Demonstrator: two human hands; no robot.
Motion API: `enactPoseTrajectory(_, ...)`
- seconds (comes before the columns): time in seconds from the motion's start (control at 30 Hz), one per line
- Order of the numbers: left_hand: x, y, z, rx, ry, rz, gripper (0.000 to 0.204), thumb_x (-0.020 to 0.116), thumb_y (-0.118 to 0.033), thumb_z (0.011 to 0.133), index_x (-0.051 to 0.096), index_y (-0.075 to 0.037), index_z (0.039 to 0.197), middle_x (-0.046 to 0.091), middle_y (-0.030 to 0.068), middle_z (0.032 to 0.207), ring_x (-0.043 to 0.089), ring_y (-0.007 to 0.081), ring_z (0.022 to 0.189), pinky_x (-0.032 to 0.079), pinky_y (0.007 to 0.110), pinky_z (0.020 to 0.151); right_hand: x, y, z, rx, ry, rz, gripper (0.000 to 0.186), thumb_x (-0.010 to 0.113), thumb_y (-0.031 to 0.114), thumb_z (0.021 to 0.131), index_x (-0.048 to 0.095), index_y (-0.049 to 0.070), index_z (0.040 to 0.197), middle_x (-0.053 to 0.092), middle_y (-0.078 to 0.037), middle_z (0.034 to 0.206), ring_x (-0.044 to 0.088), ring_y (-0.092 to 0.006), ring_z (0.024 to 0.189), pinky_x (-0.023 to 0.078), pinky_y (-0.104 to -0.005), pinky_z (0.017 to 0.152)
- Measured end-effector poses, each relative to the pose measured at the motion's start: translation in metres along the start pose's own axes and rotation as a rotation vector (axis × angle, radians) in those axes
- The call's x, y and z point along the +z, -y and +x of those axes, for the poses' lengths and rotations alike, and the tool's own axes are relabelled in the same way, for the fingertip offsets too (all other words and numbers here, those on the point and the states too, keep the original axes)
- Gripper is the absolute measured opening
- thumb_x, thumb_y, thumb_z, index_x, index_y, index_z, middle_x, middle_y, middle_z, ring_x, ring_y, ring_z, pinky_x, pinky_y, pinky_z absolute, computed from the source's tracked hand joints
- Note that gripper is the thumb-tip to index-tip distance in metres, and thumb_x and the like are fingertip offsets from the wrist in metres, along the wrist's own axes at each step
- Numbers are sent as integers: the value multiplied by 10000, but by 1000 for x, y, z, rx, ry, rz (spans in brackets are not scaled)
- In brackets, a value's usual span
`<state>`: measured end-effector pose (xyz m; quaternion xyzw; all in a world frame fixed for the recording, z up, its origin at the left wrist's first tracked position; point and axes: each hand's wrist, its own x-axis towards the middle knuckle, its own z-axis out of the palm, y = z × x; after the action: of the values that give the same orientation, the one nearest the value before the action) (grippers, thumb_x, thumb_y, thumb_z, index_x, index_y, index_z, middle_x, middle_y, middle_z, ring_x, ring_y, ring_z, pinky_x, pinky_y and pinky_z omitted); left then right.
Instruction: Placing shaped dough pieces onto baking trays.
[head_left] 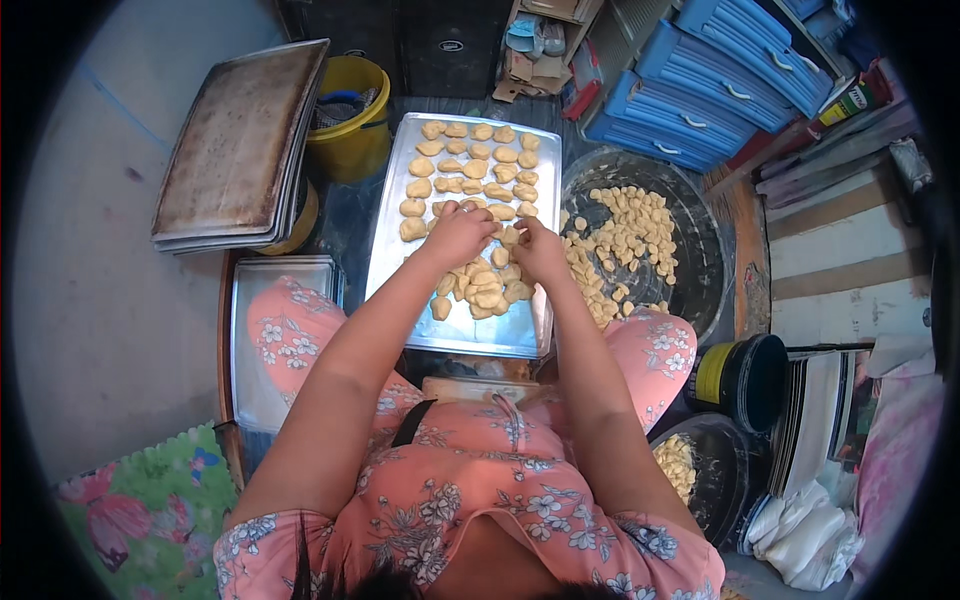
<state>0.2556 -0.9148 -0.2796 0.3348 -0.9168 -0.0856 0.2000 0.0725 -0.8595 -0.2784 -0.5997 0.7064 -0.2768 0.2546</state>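
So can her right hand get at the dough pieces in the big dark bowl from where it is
Probably yes. The right hand is at the baking tray's right edge, and the dark bowl of dough pieces sits open right beside it, nothing between.

shiny metal tray [520, 335], matt dough pieces [487, 297]

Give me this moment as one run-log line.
left hand: on dough pieces | right hand: pinching one piece | metal tray: upper rows laid out, loose pile near hands | dark basin: more pieces, right of tray
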Motion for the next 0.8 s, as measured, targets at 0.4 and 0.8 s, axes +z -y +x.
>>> enactPoseTrajectory(0.4,18,-13,22,-126,36,158,142,589,-176,788,670,-159,903,612,16,868,542,203,965,321,396,853,-9,-27,5,-135,-176,-283,273,669,175,744,669,90,1003,620,-128,862,599,-276,857,444,-421,811)
enactPoseTrajectory(0.8,-25,0,-62,-580,-212,122,227,642,-165,757,631,-106,976,582,81,1010,555,264,973,382,442,836,4,-27,-35,-151,-152,-189,208,574,221,814,678,55,883,613,-156,905,554,-345,917,431,-440,839)
